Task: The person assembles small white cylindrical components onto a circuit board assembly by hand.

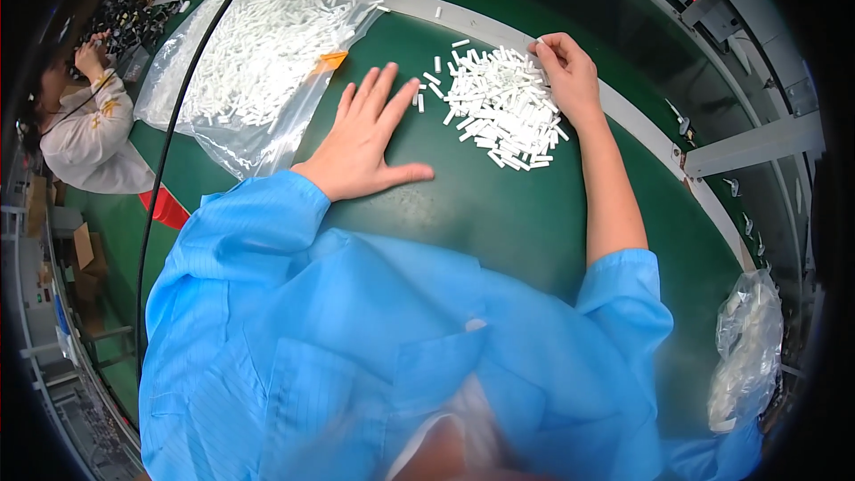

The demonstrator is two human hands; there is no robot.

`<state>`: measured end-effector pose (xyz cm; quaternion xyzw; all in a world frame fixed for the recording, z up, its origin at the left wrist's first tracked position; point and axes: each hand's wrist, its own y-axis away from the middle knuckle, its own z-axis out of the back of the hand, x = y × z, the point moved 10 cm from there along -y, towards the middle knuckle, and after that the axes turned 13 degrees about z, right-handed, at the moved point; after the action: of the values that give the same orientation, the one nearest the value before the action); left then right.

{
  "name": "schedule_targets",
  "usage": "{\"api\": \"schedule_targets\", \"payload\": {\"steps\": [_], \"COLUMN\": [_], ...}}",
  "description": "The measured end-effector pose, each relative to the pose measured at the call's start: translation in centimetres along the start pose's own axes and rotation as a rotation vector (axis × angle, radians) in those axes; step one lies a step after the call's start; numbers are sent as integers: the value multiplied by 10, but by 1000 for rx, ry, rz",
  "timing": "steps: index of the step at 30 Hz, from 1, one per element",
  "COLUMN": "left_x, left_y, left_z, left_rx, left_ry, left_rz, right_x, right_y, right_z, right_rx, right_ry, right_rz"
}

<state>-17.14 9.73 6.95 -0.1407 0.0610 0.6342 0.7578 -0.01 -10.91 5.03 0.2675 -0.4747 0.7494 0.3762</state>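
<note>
A loose pile of small white tubes [503, 102] lies on the green table [499, 214]. My left hand [367, 138] rests flat on the table left of the pile, fingers spread, holding nothing. At the pile's far right side, my right hand [570, 78] pinches with thumb and forefinger; a small white tip shows between them, apparently one of the tubes. A few stray tubes lie between my left fingertips and the pile. Left of my left hand is a clear plastic bag [258, 53] full of the same white tubes, with an orange tag [331, 61] near its edge.
A black cable [183, 89] hangs across the left side. A pale rail [641, 125] borders the table's far edge. At right lies a crumpled clear bag [746, 352]. Another person [93, 134] sits at far left, by a heap of dark parts [134, 20].
</note>
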Motion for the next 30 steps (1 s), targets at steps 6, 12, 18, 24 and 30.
{"api": "schedule_targets", "payload": {"steps": [6,12,18,24,30], "left_x": [21,53,69,41,27], "left_y": [-64,-119,-130,-120,-136], "left_z": [-9,-10,-19,-13,-11], "left_rx": [-274,-455,-339,-262,-376], "left_ry": [19,-105,-95,205,172], "left_rz": [103,287,409,209,120], "right_x": [-5,3,1,-2,2], "right_y": [1,2,0,1,1], "right_z": [-1,-2,-1,0,-3], "right_rx": [-5,-3,-6,-1,2], "right_ry": [3,-7,-12,13,-8], "right_rz": [1,-15,-22,-21,-33]}}
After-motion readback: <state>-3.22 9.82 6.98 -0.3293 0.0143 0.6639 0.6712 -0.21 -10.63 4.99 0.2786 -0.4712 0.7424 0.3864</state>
